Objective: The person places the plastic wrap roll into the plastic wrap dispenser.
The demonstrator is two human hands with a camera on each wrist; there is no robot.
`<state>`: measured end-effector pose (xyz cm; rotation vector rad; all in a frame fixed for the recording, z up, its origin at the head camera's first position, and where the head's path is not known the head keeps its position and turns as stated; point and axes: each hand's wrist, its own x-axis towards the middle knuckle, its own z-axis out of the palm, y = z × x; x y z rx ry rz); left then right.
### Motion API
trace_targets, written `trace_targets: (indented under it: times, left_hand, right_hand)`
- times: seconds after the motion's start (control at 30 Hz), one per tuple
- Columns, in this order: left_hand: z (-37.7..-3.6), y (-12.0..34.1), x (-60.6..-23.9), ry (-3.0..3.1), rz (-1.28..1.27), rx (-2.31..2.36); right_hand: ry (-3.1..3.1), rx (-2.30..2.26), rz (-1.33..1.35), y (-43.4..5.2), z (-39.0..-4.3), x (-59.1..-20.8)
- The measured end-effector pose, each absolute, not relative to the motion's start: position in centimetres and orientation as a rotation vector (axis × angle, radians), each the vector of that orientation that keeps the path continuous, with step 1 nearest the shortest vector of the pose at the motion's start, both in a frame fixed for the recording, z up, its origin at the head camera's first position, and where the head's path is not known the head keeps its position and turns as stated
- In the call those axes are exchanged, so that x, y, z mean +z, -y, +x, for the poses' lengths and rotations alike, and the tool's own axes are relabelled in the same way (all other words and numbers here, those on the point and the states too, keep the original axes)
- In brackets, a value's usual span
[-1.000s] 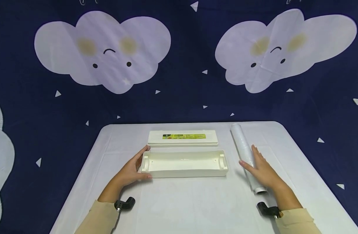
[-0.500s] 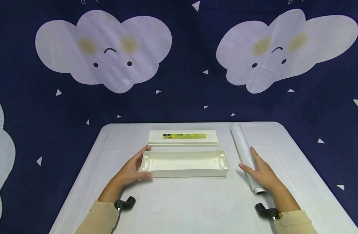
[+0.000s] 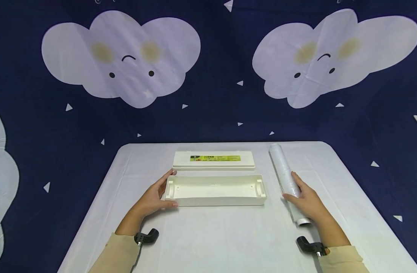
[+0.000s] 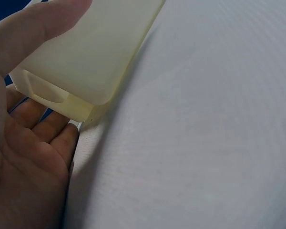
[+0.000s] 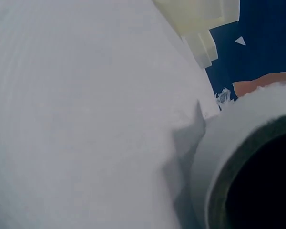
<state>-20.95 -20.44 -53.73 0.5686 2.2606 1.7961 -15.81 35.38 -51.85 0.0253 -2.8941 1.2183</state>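
Sleeves: two beige cuffs at the bottom edge of the head view, each with a black camera mount (image 3: 146, 237) at the wrist.
Left hand: the left hand (image 3: 153, 197) lies in the lower centre-left of the head view, cupped round the left end of the open box (image 3: 215, 190); thumb along the near wall, fingers at the end wall. The left wrist view shows the thumb across the box's side and the fingers (image 4: 47, 129) relaxed under its corner.
Right hand: the right hand (image 3: 305, 201) sits lower right, fingers curled over the near half of the film roll (image 3: 286, 178), gripping it.
Film roll: a roll of clear wrap lying on the table (image 3: 228, 242), running from lower right up toward the far edge, slightly slanted. Its hollow near end shows large in the lower right of the right wrist view (image 5: 257, 162).
Open box: cream plastic tray, long and shallow, lying crosswise at frame centre, open side up, a small bracket at each end. It lies apart from the roll.
Lid: a cream lid (image 3: 213, 160) just beyond the box and parallel to it, close but not clearly touching.
Label: a yellow-green strip (image 3: 215, 157) on the lid; its print is too small to read.
Table: white cloth-covered top with rounded far corners.
Backdrop: dark blue cloth (image 3: 222, 106) filling the upper frame, printed with small white triangles and pale clouds (image 3: 121, 57) bearing drawn faces.
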Motion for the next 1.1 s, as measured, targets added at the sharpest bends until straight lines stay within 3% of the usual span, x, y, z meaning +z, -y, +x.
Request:
trace_targets:
  times: [1.1]
  left_hand:
    - [-20.7, 20.4, -53.74, -2.273, 0.602, 1.804]
  right_hand:
    - [2.774, 1.569, -0.054, -35.87, -15.86, -51.33]
